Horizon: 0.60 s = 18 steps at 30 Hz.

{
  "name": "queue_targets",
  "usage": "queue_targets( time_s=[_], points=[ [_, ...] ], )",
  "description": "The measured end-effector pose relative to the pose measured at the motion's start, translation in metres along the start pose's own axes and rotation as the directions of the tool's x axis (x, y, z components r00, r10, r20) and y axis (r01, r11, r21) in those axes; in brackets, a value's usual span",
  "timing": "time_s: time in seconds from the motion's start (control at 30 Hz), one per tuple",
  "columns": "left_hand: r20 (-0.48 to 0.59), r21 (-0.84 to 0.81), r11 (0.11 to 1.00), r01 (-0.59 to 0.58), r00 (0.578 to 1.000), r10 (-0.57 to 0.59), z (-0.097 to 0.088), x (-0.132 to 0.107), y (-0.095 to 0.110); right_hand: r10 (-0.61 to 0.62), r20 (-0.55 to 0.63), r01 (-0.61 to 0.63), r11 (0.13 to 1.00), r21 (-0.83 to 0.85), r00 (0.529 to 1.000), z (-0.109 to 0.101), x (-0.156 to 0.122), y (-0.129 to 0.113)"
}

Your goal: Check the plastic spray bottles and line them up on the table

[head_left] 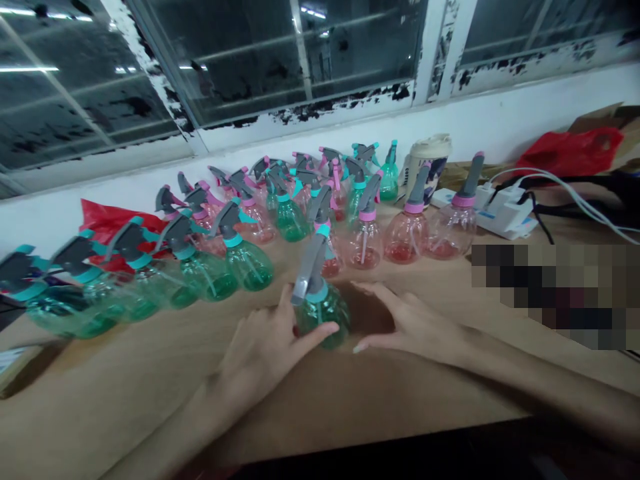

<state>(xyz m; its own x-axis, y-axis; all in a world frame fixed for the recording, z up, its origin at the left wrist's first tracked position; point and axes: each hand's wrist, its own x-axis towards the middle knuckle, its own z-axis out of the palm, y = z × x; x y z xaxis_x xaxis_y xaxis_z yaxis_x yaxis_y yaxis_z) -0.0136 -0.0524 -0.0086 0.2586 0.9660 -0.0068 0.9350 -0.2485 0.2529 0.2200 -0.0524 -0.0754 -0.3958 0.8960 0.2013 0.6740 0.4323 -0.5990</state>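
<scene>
A green spray bottle with a grey trigger head and a turquoise collar stands on the table in front of me. My left hand is wrapped round its left side, the thumb lying across the front. To the right of the bottle my right hand is held with thumb and fingers apart, nothing between them. Just behind stand pink spray bottles, among them one with a pink collar. A row of green spray bottles, one of them nearest, stretches away to the left.
More pink and green bottles crowd toward the windowed wall. A paper coffee cup, a white power strip with chargers and a red plastic bag are at the back right. Another red bag lies behind the left row. The table edge is close in front.
</scene>
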Motion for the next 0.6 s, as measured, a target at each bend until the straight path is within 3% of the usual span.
queue_targets(
  time_s=[0.17,0.37,0.47,0.6],
  points=[
    [0.126,0.023,0.999,-0.043,0.991,0.04,-0.001,-0.009,0.025,-0.038,0.009,0.037,0.997,0.067,0.999,0.008,0.005,-0.012],
    [0.037,0.002,0.995,-0.102,0.994,0.102,-0.017,-0.004,0.018,-0.129,0.026,0.123,0.977,0.172,0.991,0.012,0.005,-0.01],
    [-0.019,-0.211,0.952,-0.222,0.975,0.223,-0.023,0.009,0.017,-0.18,0.04,0.17,0.968,0.186,0.983,0.011,0.008,-0.01],
    [0.013,-0.616,0.737,-0.277,0.932,0.361,-0.017,0.029,0.024,-0.209,0.059,0.194,0.962,0.194,0.976,0.009,0.013,-0.01]
  ],
)
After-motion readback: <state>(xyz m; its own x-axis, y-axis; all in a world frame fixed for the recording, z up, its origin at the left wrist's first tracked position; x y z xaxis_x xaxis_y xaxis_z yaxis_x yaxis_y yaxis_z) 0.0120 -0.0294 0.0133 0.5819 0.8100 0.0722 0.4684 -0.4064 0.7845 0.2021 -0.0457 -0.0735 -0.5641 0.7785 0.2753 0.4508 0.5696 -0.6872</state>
